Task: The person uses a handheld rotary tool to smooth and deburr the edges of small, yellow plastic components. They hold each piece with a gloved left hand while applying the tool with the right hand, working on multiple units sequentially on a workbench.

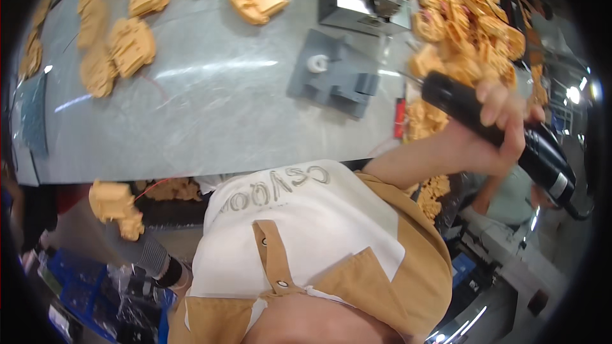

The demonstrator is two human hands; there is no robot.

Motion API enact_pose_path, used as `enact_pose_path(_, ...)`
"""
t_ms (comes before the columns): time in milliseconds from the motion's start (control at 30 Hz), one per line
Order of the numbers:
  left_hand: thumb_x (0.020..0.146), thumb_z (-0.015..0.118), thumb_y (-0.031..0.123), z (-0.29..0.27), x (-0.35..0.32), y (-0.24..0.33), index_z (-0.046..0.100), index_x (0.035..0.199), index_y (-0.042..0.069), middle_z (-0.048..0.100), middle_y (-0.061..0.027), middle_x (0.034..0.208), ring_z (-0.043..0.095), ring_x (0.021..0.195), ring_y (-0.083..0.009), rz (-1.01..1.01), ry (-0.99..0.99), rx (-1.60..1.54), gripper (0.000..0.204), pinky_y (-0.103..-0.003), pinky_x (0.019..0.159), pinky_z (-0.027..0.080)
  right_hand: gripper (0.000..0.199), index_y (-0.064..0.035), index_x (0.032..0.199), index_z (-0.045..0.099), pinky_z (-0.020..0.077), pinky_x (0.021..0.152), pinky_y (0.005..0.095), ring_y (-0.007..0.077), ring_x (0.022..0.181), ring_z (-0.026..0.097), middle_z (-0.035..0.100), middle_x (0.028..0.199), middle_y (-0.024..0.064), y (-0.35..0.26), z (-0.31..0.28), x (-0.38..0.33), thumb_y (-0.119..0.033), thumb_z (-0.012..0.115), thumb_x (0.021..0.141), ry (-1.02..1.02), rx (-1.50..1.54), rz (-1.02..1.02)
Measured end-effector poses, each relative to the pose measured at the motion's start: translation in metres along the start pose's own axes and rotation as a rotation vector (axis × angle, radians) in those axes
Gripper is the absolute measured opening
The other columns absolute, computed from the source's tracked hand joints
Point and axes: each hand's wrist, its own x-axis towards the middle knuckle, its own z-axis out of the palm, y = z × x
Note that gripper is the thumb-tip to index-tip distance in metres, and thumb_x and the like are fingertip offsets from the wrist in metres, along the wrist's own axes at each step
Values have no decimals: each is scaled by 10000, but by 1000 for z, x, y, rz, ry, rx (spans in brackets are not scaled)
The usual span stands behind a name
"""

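Observation:
My right hand (500, 124) is wrapped round a black electric screwdriver (468, 103), held at the right side with its thin bit pointing left toward the table. At the lower left, below the table's near edge, my left hand (131, 242) wears a dark grey glove and grips a yellow-orange plastic housing (113, 204). A thin red wire (156, 186) trails from that housing. My left fingers are mostly hidden behind it. Between my hands, on the table, lies a grey fixture block (338, 76) with a small white ring-shaped piece (317, 64) on it.
A metal box-shaped device (366, 0) stands behind the fixture. Many orange housings (468, 32) are heaped at the right, with more (132, 46) along the table's (210, 102) left and far side. A small red object (400, 118) lies beside the heap. Another person's arm (489, 192) shows at the right.

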Motion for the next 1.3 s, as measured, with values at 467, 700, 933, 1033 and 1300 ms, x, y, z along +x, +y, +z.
enact_pose_path(467, 859, 498, 120, 96, 51, 19, 463, 1117, -71, 489, -138, 1171, 482, 1058, -270, 735, -20, 679, 323, -360, 914, 392, 371, -56, 1076, 426, 354, 581, 316, 133, 486, 392, 376, 577, 23, 33, 1, -26, -46, 469, 708, -15, -116, 106)
enact_pose_path(700, 591, 687, 316, 189, 118, -46, 392, 1279, 203, 315, -196, 1320, 314, 1173, -390, 902, -654, 1746, 757, -467, 964, 318, 382, -58, 1076, 370, 374, 590, 339, 145, 480, 409, 384, 587, 27, 10, -14, -24, -28, 462, 707, -18, -133, 24)
enact_pose_path(933, 493, 737, 135, 176, 46, -26, 359, 1293, 239, 183, -161, 1386, 317, 1147, -400, 565, -1150, 1622, 891, -450, 933, 380, 356, -40, 1034, 394, 385, 517, 321, 162, 443, 426, 449, 574, 64, 19, -33, -34, -3, 493, 694, 248, -357, 5)
enact_pose_path(1033, 464, 752, 95, 174, 40, -27, 376, 1279, 239, 179, -138, 1389, 360, 1114, -382, 604, -1260, 1625, 909, -441, 904, 406, 348, -36, 1033, 402, 377, 506, 313, 161, 433, 418, 445, 567, 61, 21, -37, -36, -6, 497, 699, 291, -380, 9)
enact_pose_path(1300, 548, 711, 404, 192, 36, -29, 437, 1241, 156, 383, -133, 1277, 443, 1044, -321, 945, -1188, 1437, 786, -414, 835, 400, 350, -43, 1040, 413, 380, 544, 319, 156, 457, 429, 446, 573, 56, 21, -45, -42, -11, 501, 703, 308, -297, 78)
